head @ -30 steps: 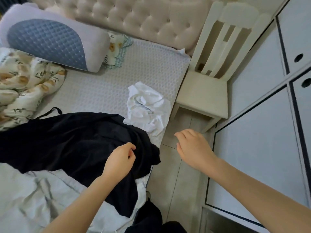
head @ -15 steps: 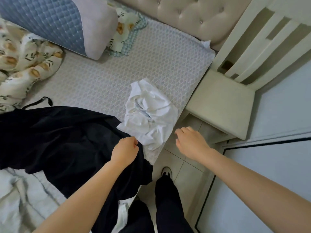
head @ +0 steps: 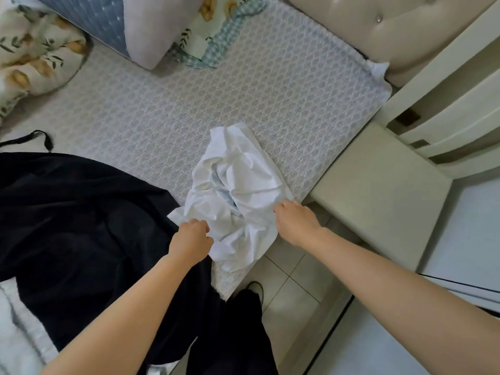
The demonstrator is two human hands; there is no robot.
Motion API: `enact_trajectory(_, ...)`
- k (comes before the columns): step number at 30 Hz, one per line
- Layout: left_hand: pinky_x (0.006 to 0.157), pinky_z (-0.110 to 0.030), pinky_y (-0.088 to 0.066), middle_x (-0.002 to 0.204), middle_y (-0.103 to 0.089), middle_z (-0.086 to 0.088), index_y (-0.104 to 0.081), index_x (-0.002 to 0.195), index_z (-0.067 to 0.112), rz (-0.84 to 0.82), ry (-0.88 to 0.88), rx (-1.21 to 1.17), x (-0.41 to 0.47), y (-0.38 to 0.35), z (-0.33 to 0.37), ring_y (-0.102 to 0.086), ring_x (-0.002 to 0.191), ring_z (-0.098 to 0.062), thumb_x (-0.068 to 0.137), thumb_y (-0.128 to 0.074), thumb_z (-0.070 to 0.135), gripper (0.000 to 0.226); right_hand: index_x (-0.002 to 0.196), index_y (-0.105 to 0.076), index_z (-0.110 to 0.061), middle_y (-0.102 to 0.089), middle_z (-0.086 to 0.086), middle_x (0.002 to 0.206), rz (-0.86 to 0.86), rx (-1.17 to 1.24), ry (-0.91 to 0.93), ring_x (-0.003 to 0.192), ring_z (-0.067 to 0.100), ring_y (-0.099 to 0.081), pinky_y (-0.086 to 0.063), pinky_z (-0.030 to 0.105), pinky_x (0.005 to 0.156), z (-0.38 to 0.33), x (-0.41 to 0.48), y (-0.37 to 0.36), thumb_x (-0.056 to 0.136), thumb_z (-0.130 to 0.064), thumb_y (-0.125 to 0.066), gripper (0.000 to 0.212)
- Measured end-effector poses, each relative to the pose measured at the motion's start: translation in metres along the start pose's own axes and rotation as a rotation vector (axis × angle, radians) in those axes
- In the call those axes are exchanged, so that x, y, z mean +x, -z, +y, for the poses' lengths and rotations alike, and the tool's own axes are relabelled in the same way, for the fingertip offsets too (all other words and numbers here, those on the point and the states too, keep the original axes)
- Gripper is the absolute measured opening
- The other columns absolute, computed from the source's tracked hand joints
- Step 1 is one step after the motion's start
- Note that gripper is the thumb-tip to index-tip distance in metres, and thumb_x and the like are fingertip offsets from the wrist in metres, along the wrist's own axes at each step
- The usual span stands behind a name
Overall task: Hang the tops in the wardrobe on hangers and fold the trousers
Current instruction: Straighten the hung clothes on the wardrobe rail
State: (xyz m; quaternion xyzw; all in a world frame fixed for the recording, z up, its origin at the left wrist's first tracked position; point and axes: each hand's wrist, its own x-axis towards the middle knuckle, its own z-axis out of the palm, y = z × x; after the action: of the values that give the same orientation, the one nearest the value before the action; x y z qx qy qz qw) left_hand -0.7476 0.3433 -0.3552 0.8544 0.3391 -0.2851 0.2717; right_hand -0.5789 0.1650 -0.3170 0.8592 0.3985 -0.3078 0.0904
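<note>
A crumpled white top (head: 238, 190) lies at the near right corner of the bed (head: 284, 104). My left hand (head: 190, 239) has its fingers curled into the top's lower left edge. At the top's right edge my right hand (head: 295, 221) grips the cloth with curled fingers. A large black garment (head: 81, 226) is spread over the bed to the left, partly under my left forearm.
A cream wooden chair (head: 378, 190) stands right beside the bed corner. White wardrobe doors (head: 460, 266) fill the right side. A blue-grey pillow (head: 116, 23) and a floral quilt (head: 32, 58) lie at the head of the bed. Tiled floor (head: 292, 290) shows below.
Both hands moved forward from the black garment and the air onto the white top. The camera leaned closer over the bed corner.
</note>
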Motion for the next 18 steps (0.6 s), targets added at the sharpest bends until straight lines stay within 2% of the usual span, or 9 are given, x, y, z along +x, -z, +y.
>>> enact_trajectory(4, 0.087, -0.035, -0.049, 0.134, -0.052, -0.007, -0.052, 0.133, 0.011, 0.016, 0.072, -0.165, 0.049, -0.006, -0.002, -0.052, 0.115, -0.025, 0.094, -0.056, 0.02, 0.04, 0.119, -0.046, -0.008, -0.046, 0.011, 0.124, -0.01, 0.032, -0.044, 0.112, 0.029, -0.045, -0.039, 0.035, 0.076, 0.004, 0.046, -0.008, 0.095, -0.006, -0.045, 0.024)
enact_trajectory(8, 0.092, -0.037, -0.049, 0.14, -0.05, -0.006, -0.044, 0.141, 0.012, 0.033, 0.059, -0.262, 0.09, -0.012, 0.012, -0.051, 0.122, -0.026, 0.097, -0.056, 0.021, 0.047, 0.131, -0.038, -0.006, -0.042, 0.013, 0.134, 0.031, 0.053, -0.113, 0.119, 0.029, -0.044, -0.04, 0.035, 0.08, 0.018, 0.089, -0.02, 0.098, -0.015, -0.048, 0.036)
enact_trajectory(12, 0.068, -0.03, -0.047, 0.113, -0.064, 0.0, -0.053, 0.13, 0.016, 0.059, 0.123, -0.533, 0.121, -0.019, 0.035, -0.058, 0.091, -0.017, 0.096, -0.059, 0.027, 0.036, 0.151, -0.011, 0.0, -0.029, 0.017, 0.151, -0.003, 0.173, -0.247, 0.135, 0.033, -0.033, -0.038, 0.043, 0.102, 0.031, 0.122, -0.03, 0.102, -0.028, -0.044, 0.066)
enact_trajectory(14, 0.067, -0.029, -0.049, 0.103, -0.067, 0.001, -0.057, 0.117, 0.017, 0.11, 0.143, -0.623, 0.13, -0.025, 0.044, -0.059, 0.084, -0.015, 0.093, -0.062, 0.03, 0.028, 0.149, -0.019, 0.001, -0.036, 0.018, 0.148, -0.009, 0.313, -0.316, 0.133, 0.035, -0.036, -0.039, 0.046, 0.102, 0.036, 0.136, -0.035, 0.102, -0.033, -0.044, 0.063)
enact_trajectory(16, 0.072, -0.034, -0.052, 0.095, -0.064, 0.003, -0.059, 0.105, 0.018, 0.177, 0.137, -0.594, 0.135, -0.031, 0.05, -0.06, 0.082, -0.016, 0.09, -0.065, 0.032, 0.022, 0.134, -0.041, -0.001, -0.05, 0.016, 0.134, 0.041, 0.43, -0.358, 0.122, 0.035, -0.047, -0.045, 0.045, 0.096, 0.039, 0.146, -0.039, 0.101, -0.033, -0.046, 0.047)
enact_trajectory(18, 0.072, -0.039, -0.053, 0.092, -0.06, 0.002, -0.059, 0.096, 0.02, 0.221, 0.137, -0.553, 0.14, -0.036, 0.053, -0.058, 0.081, -0.018, 0.088, -0.067, 0.034, 0.018, 0.117, -0.051, -0.004, -0.057, 0.013, 0.119, 0.096, 0.508, -0.378, 0.109, 0.031, -0.054, -0.047, 0.041, 0.088, 0.04, 0.152, -0.043, 0.101, -0.029, -0.045, 0.03)
